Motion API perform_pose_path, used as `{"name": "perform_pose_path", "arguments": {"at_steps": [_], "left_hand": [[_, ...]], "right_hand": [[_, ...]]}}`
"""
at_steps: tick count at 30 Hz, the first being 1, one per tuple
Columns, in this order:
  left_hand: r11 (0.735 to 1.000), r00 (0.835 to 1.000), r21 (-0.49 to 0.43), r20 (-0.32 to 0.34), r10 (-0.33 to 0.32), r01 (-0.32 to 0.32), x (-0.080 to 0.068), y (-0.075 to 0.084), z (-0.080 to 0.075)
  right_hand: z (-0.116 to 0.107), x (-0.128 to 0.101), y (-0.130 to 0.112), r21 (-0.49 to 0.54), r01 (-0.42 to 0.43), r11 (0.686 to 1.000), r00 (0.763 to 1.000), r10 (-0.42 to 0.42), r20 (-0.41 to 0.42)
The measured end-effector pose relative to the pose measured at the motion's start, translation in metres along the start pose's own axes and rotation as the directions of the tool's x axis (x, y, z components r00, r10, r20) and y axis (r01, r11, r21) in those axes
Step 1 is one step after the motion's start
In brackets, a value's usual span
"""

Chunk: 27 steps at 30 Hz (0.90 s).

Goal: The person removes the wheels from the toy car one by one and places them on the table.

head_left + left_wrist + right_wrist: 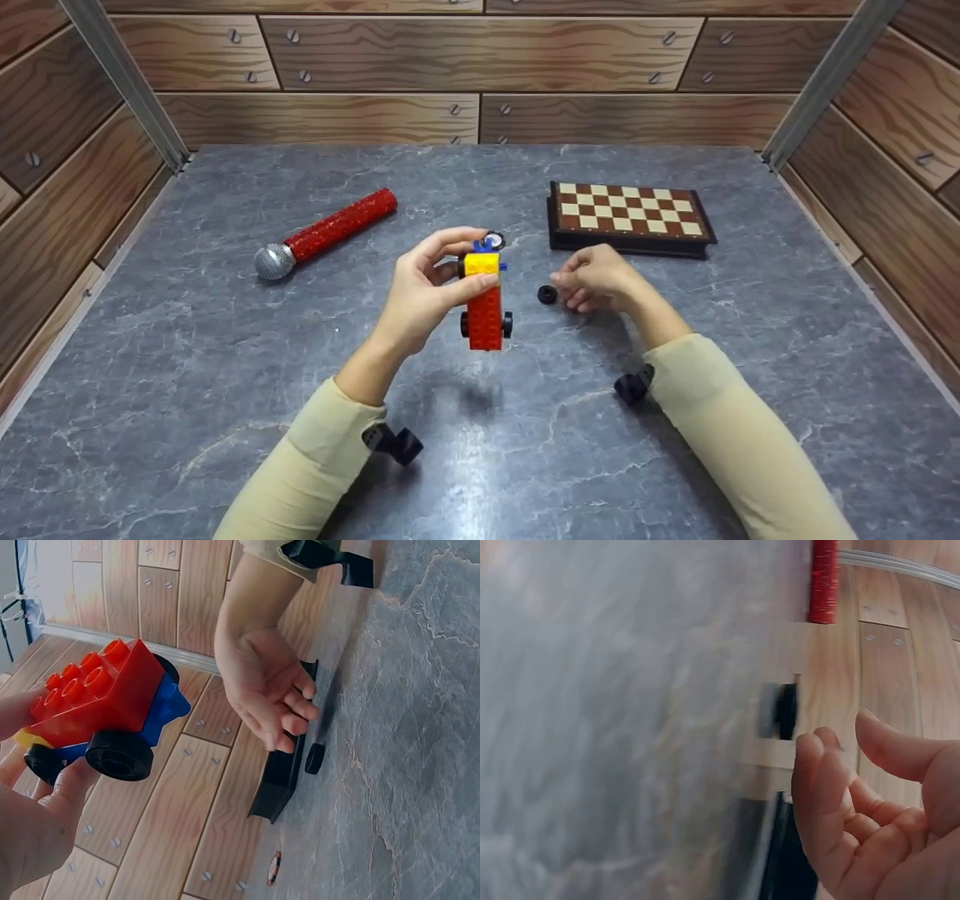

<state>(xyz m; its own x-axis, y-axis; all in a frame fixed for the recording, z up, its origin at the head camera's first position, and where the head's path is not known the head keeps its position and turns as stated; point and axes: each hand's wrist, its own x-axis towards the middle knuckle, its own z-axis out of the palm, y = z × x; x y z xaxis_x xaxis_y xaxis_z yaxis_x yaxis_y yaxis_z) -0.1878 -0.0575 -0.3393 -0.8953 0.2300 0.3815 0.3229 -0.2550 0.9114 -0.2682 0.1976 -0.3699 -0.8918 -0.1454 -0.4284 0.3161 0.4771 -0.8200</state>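
Note:
My left hand point(431, 289) holds a toy car point(484, 315) above the table, thumb on one side and fingers on the other. The car has a studded red block point(90, 694), a yellow block point(481, 264), a blue base point(161, 712) and black wheels point(120, 756). A bare blue axle end point(504, 266) sticks out at its right, by the yellow block. My right hand point(596, 277) is just right of a loose black wheel point(547, 294) lying on the table. In the right wrist view, its thumb stands apart from its bent fingers, with nothing between them.
A red microphone point(341, 225) with a silver head lies at the back left. At the back right is a checkered game board box point(630, 217), close beyond my right hand. A small round disc point(274, 868) lies on the grey table point(225, 390). Wood-patterned walls surround it.

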Motion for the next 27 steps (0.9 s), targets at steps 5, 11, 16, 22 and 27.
{"name": "perform_pose_path", "arguments": {"at_steps": [5, 11, 16, 22, 27], "left_hand": [[1.000, 1.000, 0.000, 0.001, 0.003, -0.003, 0.000, 0.002, 0.000], [1.000, 1.000, 0.010, -0.007, 0.028, -0.028, 0.000, 0.004, -0.001], [0.999, 0.999, 0.009, -0.019, 0.041, -0.041, 0.000, 0.005, -0.001], [0.998, 0.997, -0.012, -0.054, 0.055, -0.055, 0.000, 0.005, -0.002], [0.997, 0.995, -0.006, -0.064, 0.077, -0.078, -0.001, 0.007, -0.002]], "right_hand": [[-0.001, -0.014, -0.006, 0.043, 0.097, 0.994, 0.995, -0.097, 0.014], [0.003, -0.033, -0.016, 0.028, 0.186, 0.982, 0.982, -0.187, 0.037], [0.010, -0.047, -0.023, 0.040, 0.253, 0.967, 0.964, -0.255, 0.070], [0.019, -0.061, -0.026, 0.125, 0.360, 0.925, 0.923, -0.372, 0.097], [0.027, -0.069, -0.028, 0.138, 0.423, 0.896, 0.893, -0.438, 0.103]]}}
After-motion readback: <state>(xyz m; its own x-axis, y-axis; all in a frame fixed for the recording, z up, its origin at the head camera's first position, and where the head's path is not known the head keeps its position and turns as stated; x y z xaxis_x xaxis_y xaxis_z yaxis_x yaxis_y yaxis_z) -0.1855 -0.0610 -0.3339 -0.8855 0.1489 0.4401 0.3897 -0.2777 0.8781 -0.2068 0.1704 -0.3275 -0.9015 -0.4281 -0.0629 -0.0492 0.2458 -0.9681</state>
